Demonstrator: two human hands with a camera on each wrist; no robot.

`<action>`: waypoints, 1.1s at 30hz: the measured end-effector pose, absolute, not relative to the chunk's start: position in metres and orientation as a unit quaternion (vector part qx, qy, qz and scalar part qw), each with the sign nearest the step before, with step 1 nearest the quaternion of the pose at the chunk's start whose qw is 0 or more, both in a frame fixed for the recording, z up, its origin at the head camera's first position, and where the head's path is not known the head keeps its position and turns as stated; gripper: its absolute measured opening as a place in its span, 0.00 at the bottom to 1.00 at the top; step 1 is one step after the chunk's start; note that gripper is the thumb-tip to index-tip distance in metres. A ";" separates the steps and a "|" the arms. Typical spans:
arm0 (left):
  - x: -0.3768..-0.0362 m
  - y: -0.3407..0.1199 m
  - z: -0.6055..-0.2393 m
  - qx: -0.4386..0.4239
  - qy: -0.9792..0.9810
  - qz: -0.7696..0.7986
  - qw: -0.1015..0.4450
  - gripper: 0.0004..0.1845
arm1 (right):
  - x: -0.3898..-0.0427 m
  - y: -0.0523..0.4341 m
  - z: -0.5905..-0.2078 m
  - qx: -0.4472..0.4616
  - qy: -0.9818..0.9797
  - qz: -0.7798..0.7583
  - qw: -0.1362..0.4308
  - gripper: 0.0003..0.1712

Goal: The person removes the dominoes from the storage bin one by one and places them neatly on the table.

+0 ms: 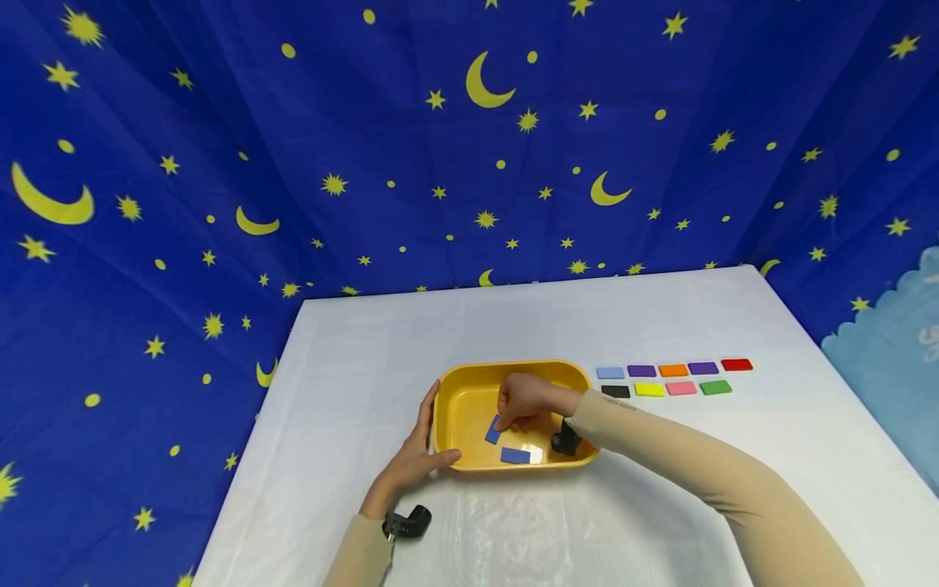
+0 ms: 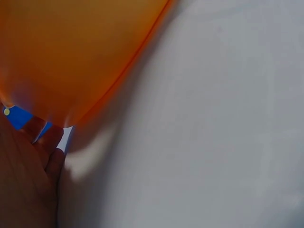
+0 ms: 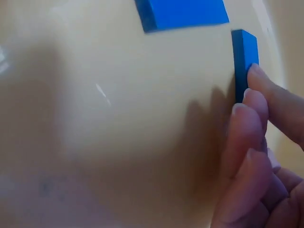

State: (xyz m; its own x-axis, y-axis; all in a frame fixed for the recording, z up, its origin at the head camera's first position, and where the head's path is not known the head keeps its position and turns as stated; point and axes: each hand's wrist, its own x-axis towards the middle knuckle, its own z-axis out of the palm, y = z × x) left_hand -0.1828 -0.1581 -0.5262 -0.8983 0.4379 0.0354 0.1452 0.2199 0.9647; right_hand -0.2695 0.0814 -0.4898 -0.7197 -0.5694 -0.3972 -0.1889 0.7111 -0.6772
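A yellow plastic basin (image 1: 469,372) stands on the white table, its left end held by my left hand (image 1: 412,458). The fingers of that hand lie along the outside of the left wall, and the thumb is at the front left rim. Inside the basin, my right hand (image 1: 524,398) pinches a flat blue rectangular block (image 1: 493,430) by one end between thumb and fingers. In the right wrist view this block (image 3: 240,61) stands on edge. A second blue block (image 1: 516,456) lies flat near the basin's front wall, apart from the hand.
Right of the basin, two rows of flat coloured blocks lie on the table, among them a light blue one (image 1: 610,372), a black one (image 1: 615,391), a red one (image 1: 737,364) and a green one (image 1: 715,387). A blue star-patterned cloth (image 1: 411,139) hangs behind the table (image 1: 381,342).
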 end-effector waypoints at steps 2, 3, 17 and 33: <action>-0.183 -0.157 -0.526 0.190 0.771 0.595 0.124 0.57 | -0.267 0.082 -0.491 -0.219 0.871 -0.317 0.303 0.11; -0.183 -0.156 -0.526 0.189 0.771 0.596 0.125 0.57 | -0.266 0.083 -0.492 -0.220 0.872 -0.318 0.302 0.11; -0.183 -0.157 -0.525 0.178 0.776 0.591 0.132 0.56 | -0.261 0.071 -0.489 -0.222 0.925 -0.201 0.235 0.22; -0.182 -0.156 -0.522 0.175 0.777 0.590 0.131 0.56 | -0.270 0.079 -0.488 -0.266 0.885 -0.241 0.296 0.14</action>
State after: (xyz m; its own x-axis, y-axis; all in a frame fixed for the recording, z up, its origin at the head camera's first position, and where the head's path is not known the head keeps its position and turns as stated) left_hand -0.1816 -0.1556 -0.5222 -0.9042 0.4272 0.0028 0.1176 0.2427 0.9630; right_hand -0.2703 0.0793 -0.4878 -0.6833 -0.6139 -0.3952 -0.3287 0.7420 -0.5843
